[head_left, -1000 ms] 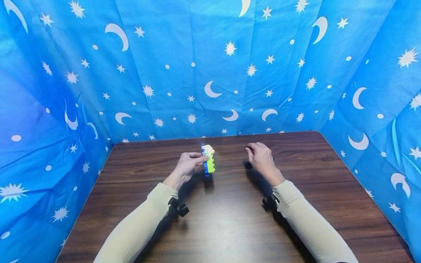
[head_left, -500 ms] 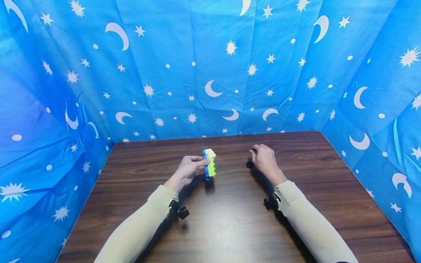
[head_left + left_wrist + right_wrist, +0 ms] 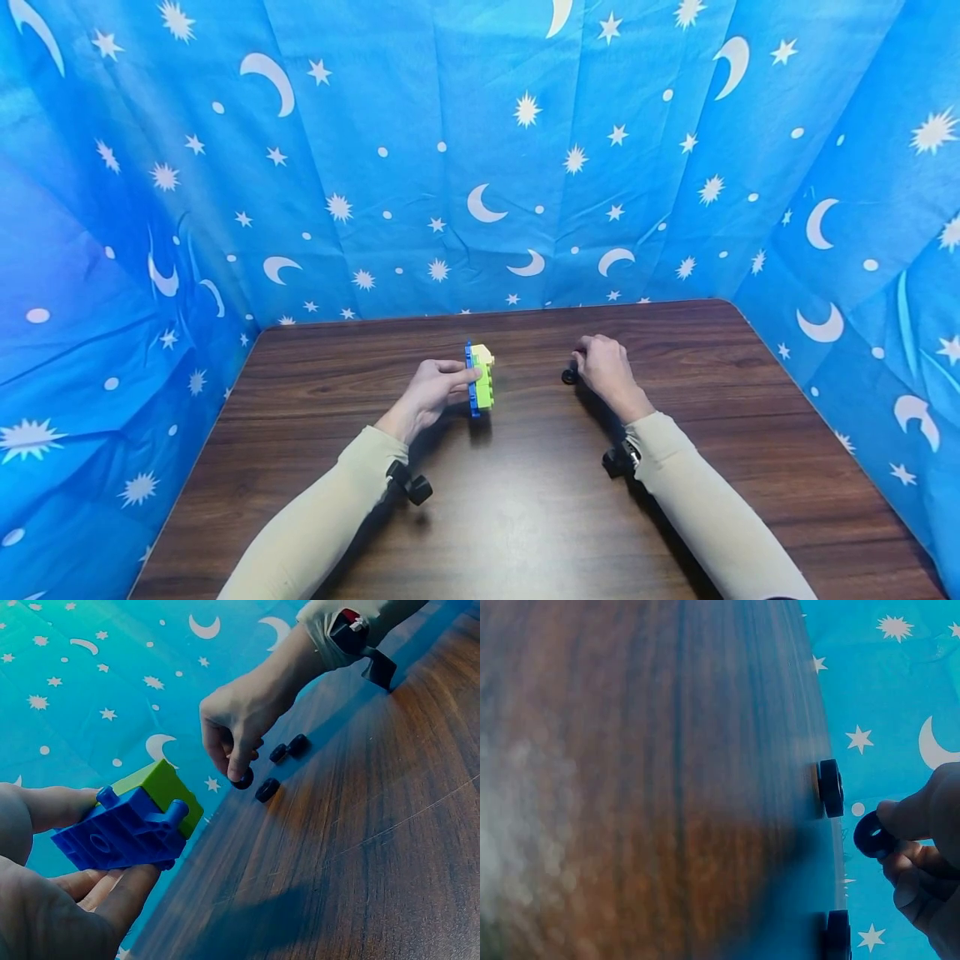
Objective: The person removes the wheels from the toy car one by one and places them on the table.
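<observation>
My left hand point(image 3: 432, 392) pinches a block-built toy vehicle point(image 3: 483, 387) between thumb and fingers, above the table. It has a blue base and lime-green studded blocks with a pale block at the far end. In the left wrist view the blue underside point(image 3: 112, 832) faces the camera, with short pegs at its corners. My right hand point(image 3: 606, 367) pinches a small black wheel point(image 3: 874, 834) with a hole in its middle, between thumb and fingertips. Near that hand, more black wheels point(image 3: 267, 790) stand on the table; one wheel point(image 3: 569, 377) shows in the head view.
The dark wood-grain table point(image 3: 510, 500) has rounded far corners. A blue cloth point(image 3: 487, 150) with white moons and stars surrounds it at the back and both sides. Dark camera straps point(image 3: 408, 483) sit on both wrists.
My left hand and the toy vehicle have come slightly nearer and right. The right hand has moved a little right and nearer, uncovering more of the wheel beside it.
</observation>
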Available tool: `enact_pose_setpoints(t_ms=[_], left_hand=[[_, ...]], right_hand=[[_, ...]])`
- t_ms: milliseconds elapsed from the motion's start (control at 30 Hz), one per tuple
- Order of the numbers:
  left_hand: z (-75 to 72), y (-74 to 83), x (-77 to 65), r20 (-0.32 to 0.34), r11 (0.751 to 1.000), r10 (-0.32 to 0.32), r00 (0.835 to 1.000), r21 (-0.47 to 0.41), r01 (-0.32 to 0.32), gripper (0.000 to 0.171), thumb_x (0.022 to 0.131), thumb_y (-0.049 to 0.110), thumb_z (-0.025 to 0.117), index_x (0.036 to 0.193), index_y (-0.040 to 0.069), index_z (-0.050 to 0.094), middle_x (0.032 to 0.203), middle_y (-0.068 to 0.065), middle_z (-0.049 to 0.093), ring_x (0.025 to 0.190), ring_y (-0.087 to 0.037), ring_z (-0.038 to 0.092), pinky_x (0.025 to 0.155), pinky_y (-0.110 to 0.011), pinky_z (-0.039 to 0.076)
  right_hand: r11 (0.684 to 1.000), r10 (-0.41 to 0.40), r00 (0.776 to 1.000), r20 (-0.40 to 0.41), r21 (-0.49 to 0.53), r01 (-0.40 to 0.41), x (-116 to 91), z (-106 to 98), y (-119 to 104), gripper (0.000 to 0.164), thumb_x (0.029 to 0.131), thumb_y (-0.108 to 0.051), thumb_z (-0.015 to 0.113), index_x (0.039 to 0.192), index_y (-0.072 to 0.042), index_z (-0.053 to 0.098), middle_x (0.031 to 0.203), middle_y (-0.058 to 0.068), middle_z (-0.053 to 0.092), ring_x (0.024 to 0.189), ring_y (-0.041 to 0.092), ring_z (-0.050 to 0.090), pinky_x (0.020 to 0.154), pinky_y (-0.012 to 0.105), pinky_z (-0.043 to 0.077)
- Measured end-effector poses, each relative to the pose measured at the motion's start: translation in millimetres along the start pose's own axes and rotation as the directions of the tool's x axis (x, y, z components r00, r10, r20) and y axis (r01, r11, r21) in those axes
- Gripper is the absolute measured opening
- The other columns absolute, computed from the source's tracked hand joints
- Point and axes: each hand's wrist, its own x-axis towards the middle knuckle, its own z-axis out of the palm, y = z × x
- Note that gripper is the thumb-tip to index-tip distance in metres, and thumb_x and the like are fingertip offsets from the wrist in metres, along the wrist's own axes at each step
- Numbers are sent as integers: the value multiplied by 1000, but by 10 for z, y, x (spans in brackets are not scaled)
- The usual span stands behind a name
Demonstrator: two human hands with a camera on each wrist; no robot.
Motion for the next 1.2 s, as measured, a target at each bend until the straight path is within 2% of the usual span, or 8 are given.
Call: enact_pose_setpoints(t_ms=[267, 467, 600, 833, 1000, 1200], left_hand=[[-2, -6, 13, 0, 1000, 2, 1000, -10, -2, 42, 85, 7, 74, 120, -9, 57, 104, -18, 69, 89, -23, 70, 93, -45, 54], [9, 4, 8, -1, 1000, 10, 1000, -10, -10, 41, 85, 6, 74, 119, -10, 58, 101, -17, 69, 86, -22, 70, 87, -40, 57], [9, 14, -3, -1, 1000, 4, 1000, -13, -4, 41, 85, 7, 74, 119, -9, 58, 102, -17, 70, 87, -22, 70, 87, -40, 57], [2, 21, -20, 8, 1000, 7, 1000, -13, -7, 41, 85, 6, 74, 119, -10, 58, 99, -16, 70, 84, -20, 70, 91, -44, 55], [6, 23, -21, 13, 1000, 9, 1000, -21, -9, 41, 86, 6, 73, 120, -10, 57, 100, -16, 70, 85, -20, 70, 88, -42, 56], [9, 18, -33, 18, 999, 12, 1000, -31, -12, 40, 86, 5, 73, 119, -10, 58, 101, -16, 69, 87, -21, 70, 88, -41, 56]], right_hand=[[997, 74, 988, 133, -38, -70, 11, -22, 36, 7, 84, -13, 70, 81, -7, 69, 82, 15, 71, 84, 39, 66, 77, 53, 52], [996, 90, 978, 187, -34, -85, 23, -34, 40, 6, 84, -12, 70, 80, -8, 69, 82, 13, 71, 85, 38, 67, 77, 53, 52], [994, 107, 969, 223, -37, -101, 21, -40, 37, 6, 84, -11, 69, 80, -9, 71, 83, 12, 72, 87, 38, 67, 79, 53, 52], [994, 108, 967, 231, -53, -98, 18, -43, 37, 10, 85, -12, 64, 80, -8, 72, 84, 13, 72, 87, 40, 66, 79, 54, 52], [995, 81, 970, 228, -70, -67, 30, -53, 20, 13, 82, -10, 61, 75, -8, 71, 79, 13, 70, 81, 38, 66, 76, 54, 52], [996, 86, 964, 250, -58, -74, 44, -72, 0, 14, 83, -9, 59, 73, -8, 69, 76, 11, 69, 79, 36, 66, 75, 52, 52]])
